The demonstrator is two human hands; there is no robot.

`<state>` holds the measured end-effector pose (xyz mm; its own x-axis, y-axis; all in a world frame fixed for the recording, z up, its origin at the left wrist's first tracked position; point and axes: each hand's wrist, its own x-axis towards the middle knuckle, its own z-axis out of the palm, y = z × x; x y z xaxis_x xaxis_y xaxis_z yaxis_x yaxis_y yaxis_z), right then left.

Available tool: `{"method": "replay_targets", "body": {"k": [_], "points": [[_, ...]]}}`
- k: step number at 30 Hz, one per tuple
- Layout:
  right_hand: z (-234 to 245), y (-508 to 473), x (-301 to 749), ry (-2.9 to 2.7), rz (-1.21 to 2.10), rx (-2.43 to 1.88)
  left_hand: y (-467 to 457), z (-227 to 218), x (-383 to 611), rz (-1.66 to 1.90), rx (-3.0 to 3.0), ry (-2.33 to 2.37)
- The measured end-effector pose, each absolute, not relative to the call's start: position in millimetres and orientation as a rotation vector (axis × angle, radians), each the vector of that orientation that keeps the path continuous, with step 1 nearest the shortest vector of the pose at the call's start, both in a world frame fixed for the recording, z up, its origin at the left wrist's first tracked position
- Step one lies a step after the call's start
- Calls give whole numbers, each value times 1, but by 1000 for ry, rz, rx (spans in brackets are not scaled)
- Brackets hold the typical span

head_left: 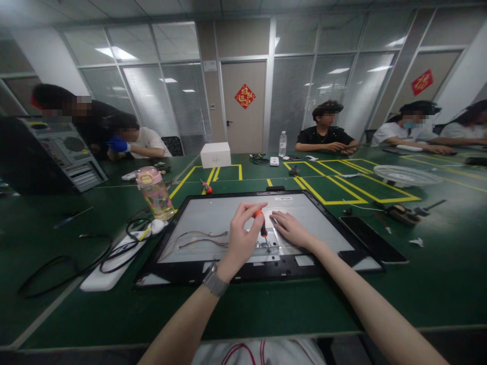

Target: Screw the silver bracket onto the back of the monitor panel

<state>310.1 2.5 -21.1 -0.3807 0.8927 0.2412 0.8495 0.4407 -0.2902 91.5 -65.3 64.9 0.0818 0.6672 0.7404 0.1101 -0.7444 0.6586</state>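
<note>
My left hand, with a watch on its wrist, is closed on the handle of an orange and black screwdriver. The screwdriver stands nearly upright, its tip down at a small metal bracket with a circuit board. That bracket sits on the back of a flat display panel with a black frame, lying on the table. Palm down, my right hand rests on the panel just right of the screwdriver, fingers stretched out. Thin wires run across the panel left of my left hand.
A white power strip with black cables and a pink-lidded bottle stand left of the panel. To its right lie a black phone-like slab and a dark tool. Beyond are a white box, a red-handled screwdriver and several people.
</note>
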Motion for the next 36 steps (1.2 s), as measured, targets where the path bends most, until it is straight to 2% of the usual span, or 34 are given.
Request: {"method": "replay_targets", "body": {"k": [24,30,36], "points": [[-23,4,310,-2340,152,-1466,-66,63,94,1604,1760,681],[-24,3,311,-2319,154,-1455,-64,62,95,1727,1816,820],[-22,4,311,-2328,153,-1449,-66,65,94,1542,1748,646]]}}
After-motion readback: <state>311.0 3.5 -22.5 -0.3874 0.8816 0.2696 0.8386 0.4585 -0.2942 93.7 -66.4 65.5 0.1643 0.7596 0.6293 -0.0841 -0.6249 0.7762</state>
